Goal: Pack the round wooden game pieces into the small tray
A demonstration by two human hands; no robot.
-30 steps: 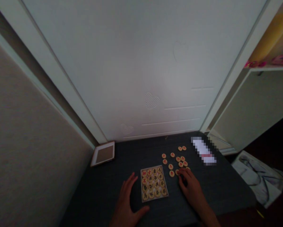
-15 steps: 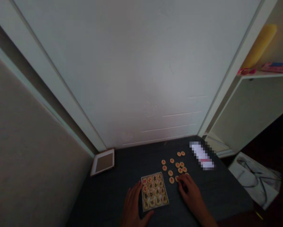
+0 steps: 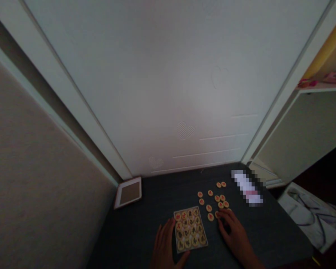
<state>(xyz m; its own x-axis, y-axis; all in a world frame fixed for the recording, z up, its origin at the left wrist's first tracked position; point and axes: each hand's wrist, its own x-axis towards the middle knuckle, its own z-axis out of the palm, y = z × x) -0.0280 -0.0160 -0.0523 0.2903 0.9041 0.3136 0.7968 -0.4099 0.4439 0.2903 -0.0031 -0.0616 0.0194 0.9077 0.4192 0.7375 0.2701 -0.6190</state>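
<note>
The disc (image 3: pixel 217 215) at the right grip (image 3: pixel 234 230), whose closure I cannot tell, looks light, stiff, best rim-pinched, with the tray (image 3: pixel 192 249) beside the spread left grip (image 3: pixel 164 243).

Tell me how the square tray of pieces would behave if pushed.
The square tray should slide rather than tip, as it looks low and broad on the table. Its straight edges suggest it is fairly stiff. The round pieces inside will probably shift little, since they sit closely packed, four by four.
</note>
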